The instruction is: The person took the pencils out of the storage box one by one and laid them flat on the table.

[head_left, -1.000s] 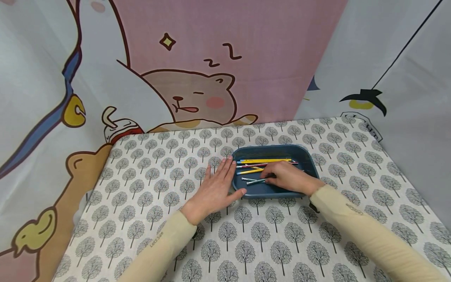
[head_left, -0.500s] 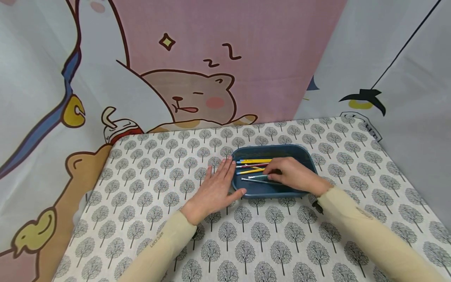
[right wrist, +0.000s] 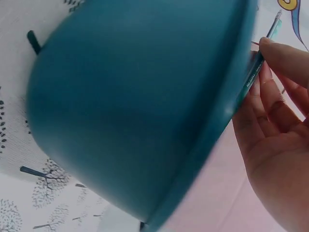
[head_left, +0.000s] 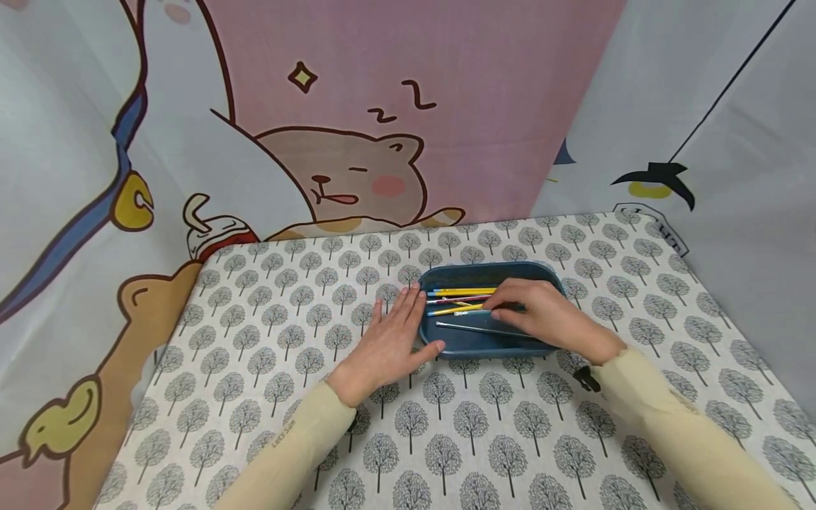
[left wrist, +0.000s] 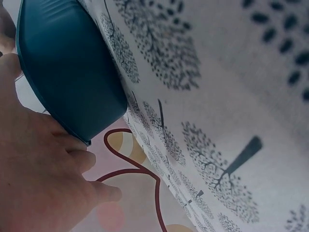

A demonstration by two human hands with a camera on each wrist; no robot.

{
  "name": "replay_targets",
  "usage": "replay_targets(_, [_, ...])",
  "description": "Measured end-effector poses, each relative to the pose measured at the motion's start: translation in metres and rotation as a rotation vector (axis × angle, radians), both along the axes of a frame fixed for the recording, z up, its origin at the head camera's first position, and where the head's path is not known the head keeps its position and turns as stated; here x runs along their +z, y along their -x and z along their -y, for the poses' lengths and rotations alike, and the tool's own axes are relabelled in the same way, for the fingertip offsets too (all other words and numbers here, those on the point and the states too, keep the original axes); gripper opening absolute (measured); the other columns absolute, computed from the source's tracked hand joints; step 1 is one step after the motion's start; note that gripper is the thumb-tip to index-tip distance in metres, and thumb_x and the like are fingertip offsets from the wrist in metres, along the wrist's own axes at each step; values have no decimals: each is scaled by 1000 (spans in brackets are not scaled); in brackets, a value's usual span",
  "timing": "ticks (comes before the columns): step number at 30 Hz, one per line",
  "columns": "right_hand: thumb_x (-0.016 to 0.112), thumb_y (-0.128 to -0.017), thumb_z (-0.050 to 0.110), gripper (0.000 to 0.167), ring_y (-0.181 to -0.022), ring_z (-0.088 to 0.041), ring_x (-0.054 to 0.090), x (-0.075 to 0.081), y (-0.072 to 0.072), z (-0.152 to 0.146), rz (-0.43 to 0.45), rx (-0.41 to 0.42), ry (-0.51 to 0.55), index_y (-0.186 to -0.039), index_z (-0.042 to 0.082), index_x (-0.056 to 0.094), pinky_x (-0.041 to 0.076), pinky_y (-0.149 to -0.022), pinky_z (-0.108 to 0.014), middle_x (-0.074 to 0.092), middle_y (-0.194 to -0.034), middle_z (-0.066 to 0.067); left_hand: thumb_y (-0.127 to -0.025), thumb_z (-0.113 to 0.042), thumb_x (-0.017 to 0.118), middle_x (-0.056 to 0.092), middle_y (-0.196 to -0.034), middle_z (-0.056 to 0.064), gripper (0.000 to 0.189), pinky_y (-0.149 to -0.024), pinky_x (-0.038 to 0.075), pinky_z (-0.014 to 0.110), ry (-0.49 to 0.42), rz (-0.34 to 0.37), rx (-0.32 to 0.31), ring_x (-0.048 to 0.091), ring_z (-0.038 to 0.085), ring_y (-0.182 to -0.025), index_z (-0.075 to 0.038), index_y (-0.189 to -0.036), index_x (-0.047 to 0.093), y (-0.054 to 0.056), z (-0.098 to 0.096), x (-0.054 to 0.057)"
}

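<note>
Pinching green pencil (right wrist: pixel 252 77), right hand (head_left: pixel 548 315) is over blue bin (head_left: pixel 497 353); pencil's visible end points left, just on near side of yellow pencil (head_left: pixel 449 310), long axis roughly along bin's length. Left hand (head_left: pixel 387 345), farther off, rests extended fingers against bin's left rim.

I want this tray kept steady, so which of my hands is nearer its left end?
Left. Your left hand lies along the left end of the tray; your right hand is farther right, over the tray's interior, pinching a dark green pen.
</note>
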State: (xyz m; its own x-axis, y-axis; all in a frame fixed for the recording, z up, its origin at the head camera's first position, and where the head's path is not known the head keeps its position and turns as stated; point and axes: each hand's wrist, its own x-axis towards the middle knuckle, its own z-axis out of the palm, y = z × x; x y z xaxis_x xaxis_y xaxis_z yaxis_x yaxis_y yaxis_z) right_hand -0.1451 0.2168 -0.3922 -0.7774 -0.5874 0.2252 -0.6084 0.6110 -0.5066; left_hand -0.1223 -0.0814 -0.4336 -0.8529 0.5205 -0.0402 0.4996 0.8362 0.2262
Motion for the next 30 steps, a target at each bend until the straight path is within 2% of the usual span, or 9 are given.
replay_targets(7, [77,-94,8,22,-96,-6,65,11,-9,-4,-49,-12,28,-110,22,80,58,-78,-34,70,-107,13,-102,-69,42,-2,-173,9,95,-125,8,63,-27,-4,-2,3,26,-159,-6,-166,11,0,0,-1])
replay_targets(12, [77,-93,6,24,-96,-5,65,18,-16,-8,-59,-26,43,-110,23,80,57,-75,-33,69,-108,14,-102,-71,38,-2,-172,9,95,-125,9,64,-24,-18,-9,6,29,-159,-5,-166,11,0,1,-1])
replay_targets(18, [79,-91,3,28,-95,-5,64,25,-22,-14,-112,-47,54,-108,25,80,55,-74,-32,69,-109,14,-102,-68,44,-1,-172,9,96,-125,8,64,-58,2,-2,2,26,-158,-6,-167,8,0,2,-1])
replay_targets(25, [82,-86,0,31,-96,-7,65,30,-29,-25,-174,-76,61,-107,23,81,52,-78,-22,70,-108,12,-101,-69,47,9,-173,14,100,-124,9,65,-79,-10,2,7,28,-159,-3,-166,10,1,2,-2])
replay_targets(30, [83,-85,0,30,-97,-9,66,33,-34,-35,-200,-119,56,-106,22,81,50,-79,-18,71,-108,11,-101,-69,46,9,-172,14,100,-124,10,65,-83,-11,1,12,31,-159,-3,-166,11,1,2,-3])
